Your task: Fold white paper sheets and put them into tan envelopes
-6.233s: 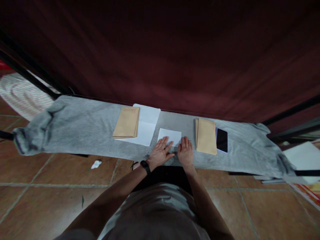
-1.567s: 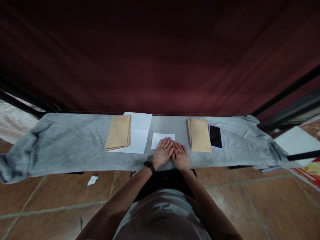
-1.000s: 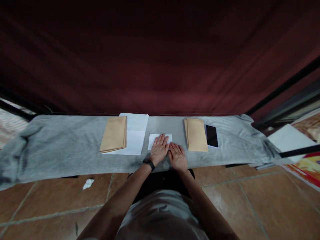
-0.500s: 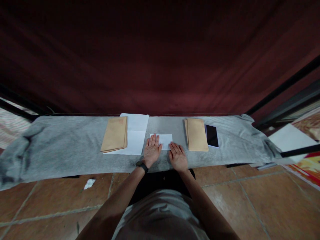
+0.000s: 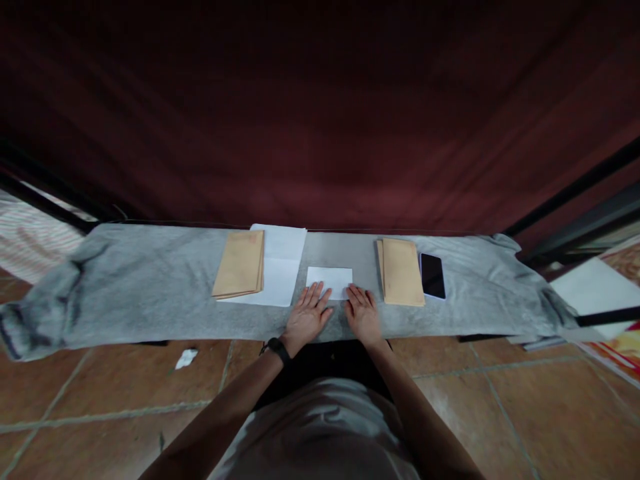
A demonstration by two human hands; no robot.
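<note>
A small folded white paper [image 5: 329,280] lies on the grey cloth [image 5: 150,293] that covers a long narrow table. My left hand [image 5: 306,315] lies flat with fingers spread, its fingertips at the paper's near left edge. A black band sits on that wrist. My right hand [image 5: 363,315] also lies flat and open, fingertips touching the paper's near right corner. Neither hand holds anything.
A stack of tan envelopes [image 5: 239,273] rests on larger white sheets [image 5: 283,265] to the left. A second stack of tan envelopes [image 5: 403,271] and a dark phone [image 5: 433,276] lie to the right. A dark red curtain hangs behind. A paper scrap [image 5: 186,358] lies on the tiled floor.
Both hands have slid back off the folded paper toward me and spread apart. The paper now shows almost whole.
</note>
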